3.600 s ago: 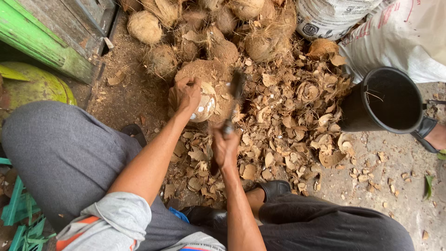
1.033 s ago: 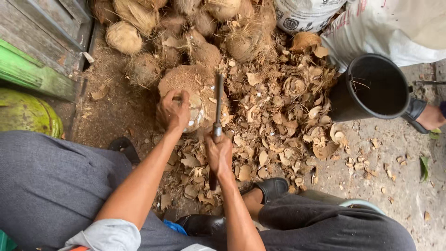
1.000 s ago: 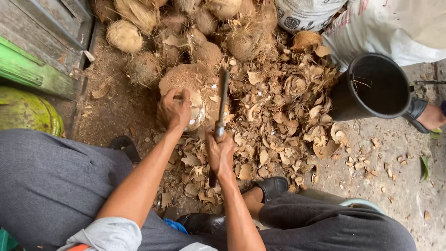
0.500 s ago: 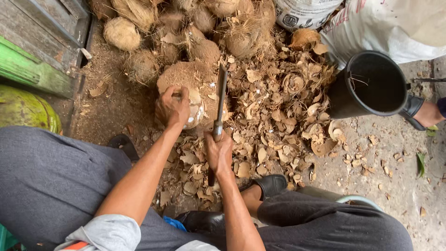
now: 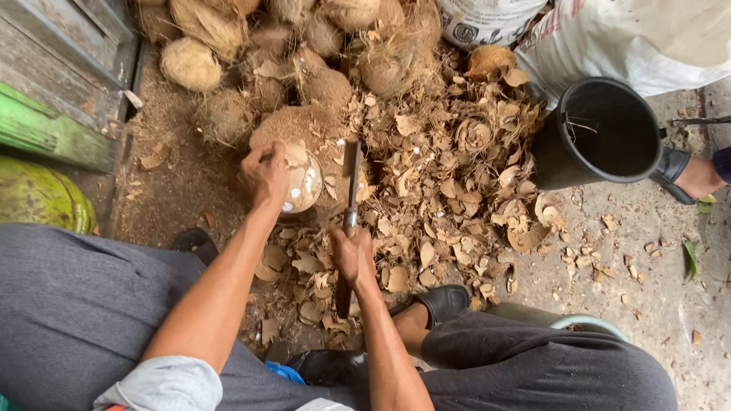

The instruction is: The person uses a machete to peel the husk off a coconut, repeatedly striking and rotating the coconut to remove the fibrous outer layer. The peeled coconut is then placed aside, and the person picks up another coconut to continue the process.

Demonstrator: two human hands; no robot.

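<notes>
Littering the dirt ground (image 5: 175, 190), coconut shell chips (image 5: 449, 190) surround a black bucket (image 5: 601, 133).

Head camera looks steeply down (close) over knees onto husk-strewn ground (image 5: 183, 190).

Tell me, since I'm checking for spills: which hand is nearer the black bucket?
Right. The right hand, gripping the cleaver, sits left of the black bucket across the shell litter; the left hand is farther left, on the coconut.
</notes>
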